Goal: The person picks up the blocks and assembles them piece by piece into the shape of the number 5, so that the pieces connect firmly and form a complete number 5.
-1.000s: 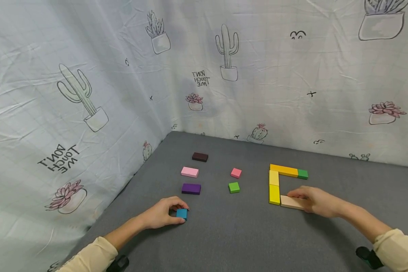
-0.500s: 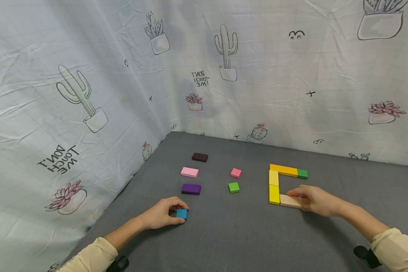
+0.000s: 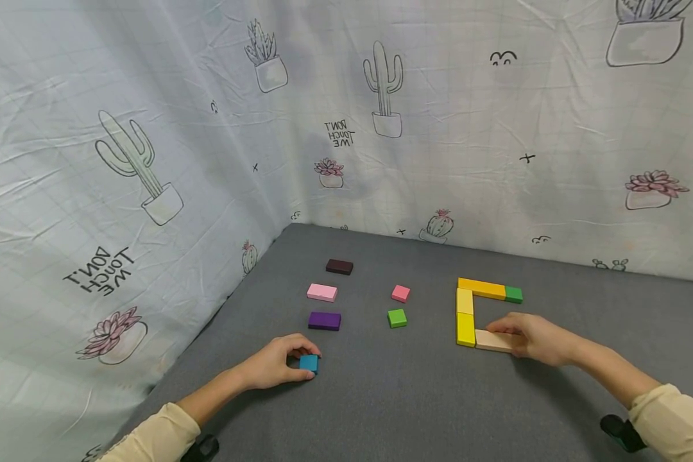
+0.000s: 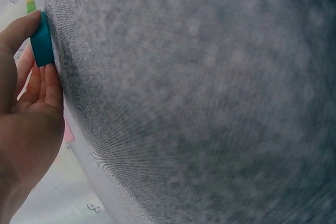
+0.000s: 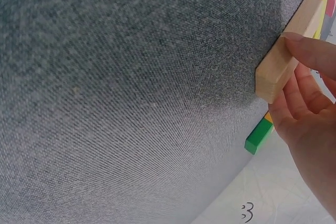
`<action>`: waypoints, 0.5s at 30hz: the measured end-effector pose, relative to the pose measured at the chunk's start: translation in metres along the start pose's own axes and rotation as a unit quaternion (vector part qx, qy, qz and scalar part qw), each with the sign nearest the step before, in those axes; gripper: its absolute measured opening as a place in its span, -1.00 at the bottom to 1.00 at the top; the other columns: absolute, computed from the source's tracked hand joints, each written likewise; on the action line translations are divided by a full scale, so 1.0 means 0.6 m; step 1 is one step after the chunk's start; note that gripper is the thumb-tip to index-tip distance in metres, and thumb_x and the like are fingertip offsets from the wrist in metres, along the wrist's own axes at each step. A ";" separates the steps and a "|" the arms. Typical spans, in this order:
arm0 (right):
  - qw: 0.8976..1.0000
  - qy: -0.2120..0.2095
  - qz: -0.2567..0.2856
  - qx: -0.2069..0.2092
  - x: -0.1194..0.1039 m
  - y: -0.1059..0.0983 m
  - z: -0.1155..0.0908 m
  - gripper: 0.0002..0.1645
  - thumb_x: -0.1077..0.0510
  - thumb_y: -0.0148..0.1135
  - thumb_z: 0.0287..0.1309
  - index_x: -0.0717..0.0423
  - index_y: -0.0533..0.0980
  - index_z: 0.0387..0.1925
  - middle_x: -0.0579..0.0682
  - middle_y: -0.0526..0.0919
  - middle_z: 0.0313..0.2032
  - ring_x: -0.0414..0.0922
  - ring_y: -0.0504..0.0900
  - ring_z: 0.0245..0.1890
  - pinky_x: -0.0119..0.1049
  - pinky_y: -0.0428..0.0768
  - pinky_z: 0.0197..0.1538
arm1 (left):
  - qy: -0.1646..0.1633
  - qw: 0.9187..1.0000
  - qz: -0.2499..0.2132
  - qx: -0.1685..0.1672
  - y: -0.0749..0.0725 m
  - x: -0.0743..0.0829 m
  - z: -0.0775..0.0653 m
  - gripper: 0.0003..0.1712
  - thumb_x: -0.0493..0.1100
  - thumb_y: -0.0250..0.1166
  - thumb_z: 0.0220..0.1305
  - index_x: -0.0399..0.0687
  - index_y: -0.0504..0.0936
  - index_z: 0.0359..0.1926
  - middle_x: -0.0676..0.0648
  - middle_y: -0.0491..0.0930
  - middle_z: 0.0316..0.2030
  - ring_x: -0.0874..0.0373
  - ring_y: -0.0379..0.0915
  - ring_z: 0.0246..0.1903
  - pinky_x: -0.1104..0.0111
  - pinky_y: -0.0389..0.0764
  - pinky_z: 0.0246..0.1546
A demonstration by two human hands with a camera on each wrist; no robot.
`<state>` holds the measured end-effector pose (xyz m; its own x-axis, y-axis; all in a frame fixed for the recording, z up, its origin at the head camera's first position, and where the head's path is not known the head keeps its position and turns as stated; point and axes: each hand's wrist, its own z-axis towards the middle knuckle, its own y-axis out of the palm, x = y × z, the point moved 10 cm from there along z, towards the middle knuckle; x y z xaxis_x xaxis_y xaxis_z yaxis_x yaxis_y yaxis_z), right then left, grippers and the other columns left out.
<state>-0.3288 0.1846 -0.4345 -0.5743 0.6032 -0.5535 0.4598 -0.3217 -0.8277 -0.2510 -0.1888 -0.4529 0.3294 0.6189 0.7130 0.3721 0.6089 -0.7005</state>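
Note:
At the front left of the grey cloth, my left hand point(image 3: 273, 366) pinches a small blue block point(image 3: 308, 363) between thumb and fingers. The left wrist view shows the same blue block point(image 4: 42, 40) low against the cloth. My right hand point(image 3: 537, 339) grips a plain wooden block point(image 3: 491, 341), thumb on its near side and fingers on the far side. The wooden block's left end meets a yellow block point(image 3: 465, 330). Above that lies a pale yellow block point(image 3: 464, 301), then an orange block point(image 3: 481, 288) running right to a dark green block point(image 3: 514, 294).
Between the hands lie a light green block point(image 3: 397, 318) and a coral block point(image 3: 401, 293). Further left are a purple block point(image 3: 325, 321), a pink block point(image 3: 322, 292) and a dark brown block point(image 3: 339, 266). A cactus-printed curtain point(image 3: 462, 160) borders the table's back and left.
The right hand and the wooden block have shifted very slightly left, the block's end now right against the yellow block. The left hand stays on the blue block.

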 end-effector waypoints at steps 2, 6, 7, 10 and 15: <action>1.000 0.002 0.000 -0.001 0.001 0.000 0.001 -0.48 0.38 0.36 0.00 0.19 0.52 0.08 0.01 0.56 -0.03 -0.03 0.50 -0.07 -0.05 0.50 -0.07 | -0.001 1.000 -0.001 0.000 0.000 0.000 0.000 -0.66 -0.09 0.41 0.16 -0.03 0.58 -0.05 0.11 0.50 -0.15 0.25 0.43 -0.18 0.35 0.50 -0.08; 1.000 0.004 0.001 0.002 0.003 -0.001 0.002 -0.48 0.38 0.35 0.01 0.19 0.52 0.08 0.01 0.56 -0.02 -0.02 0.51 -0.06 -0.05 0.50 -0.06 | -0.002 1.000 0.001 -0.001 0.000 -0.001 0.001 -0.66 -0.08 0.40 0.17 -0.03 0.58 -0.05 0.12 0.49 -0.15 0.25 0.43 -0.18 0.35 0.50 -0.09; 1.000 0.004 0.002 0.002 0.004 -0.001 0.002 -0.48 0.38 0.35 0.01 0.19 0.52 0.08 0.02 0.56 -0.02 -0.02 0.51 -0.06 -0.05 0.50 -0.06 | -0.003 1.000 0.001 -0.001 0.000 -0.002 0.001 -0.66 -0.08 0.40 0.17 -0.03 0.58 -0.05 0.12 0.50 -0.15 0.24 0.43 -0.18 0.35 0.50 -0.09; 1.000 0.004 0.007 0.000 0.003 -0.003 0.002 -0.47 0.36 0.36 0.01 0.19 0.52 0.09 0.02 0.56 -0.02 -0.02 0.51 -0.05 -0.05 0.50 -0.06 | -0.003 1.000 0.003 0.001 0.000 -0.003 0.002 -0.65 -0.08 0.41 0.16 -0.03 0.58 -0.05 0.12 0.50 -0.15 0.24 0.43 -0.17 0.35 0.50 -0.08; 1.000 0.009 0.027 -0.008 0.003 -0.006 0.002 -0.44 0.30 0.39 0.01 0.23 0.49 0.11 0.05 0.55 0.01 0.00 0.50 -0.03 -0.06 0.49 -0.04 | -0.001 1.000 0.002 0.002 0.000 -0.003 0.002 -0.65 -0.07 0.41 0.16 -0.02 0.58 -0.05 0.12 0.50 -0.15 0.25 0.44 -0.17 0.35 0.50 -0.08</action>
<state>-0.3319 0.1859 -0.4328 -0.5363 0.5979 -0.5957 0.5011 -0.3424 -0.7948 -0.2526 -0.1894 -0.4543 0.3284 0.6228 0.7101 0.3682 0.6079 -0.7035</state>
